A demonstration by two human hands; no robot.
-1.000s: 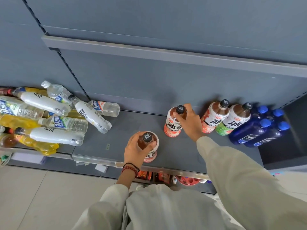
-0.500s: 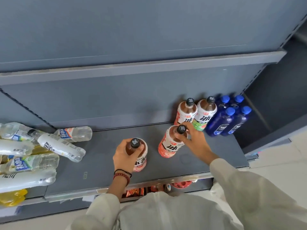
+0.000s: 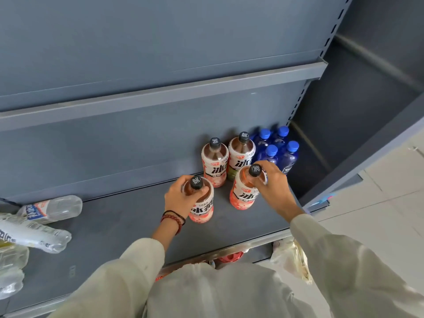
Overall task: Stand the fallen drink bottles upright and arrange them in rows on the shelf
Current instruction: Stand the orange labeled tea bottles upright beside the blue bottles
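Note:
My left hand (image 3: 181,198) grips the neck of an upright iced tea bottle (image 3: 202,210) with a pink label on the grey shelf (image 3: 128,223). My right hand (image 3: 273,187) holds the neck of a second pink-label tea bottle (image 3: 243,196), also upright, just to the right. Behind them two more tea bottles (image 3: 215,161) stand against the back wall, one with a pink label and one with green. Several blue bottles (image 3: 275,150) stand in rows at the shelf's right end. Clear water bottles (image 3: 50,210) lie fallen at the left.
An upper shelf (image 3: 160,95) overhangs the work area. The shelf's upright post (image 3: 296,106) and a side bay lie to the right. Below the front edge (image 3: 229,249), red items show on a lower level. Pale floor tiles (image 3: 378,214) are at the right.
Both hands have carried their tea bottles rightward along the shelf, closer to the two standing tea bottles at the back. My view has swung right, leaving most fallen bottles out of frame.

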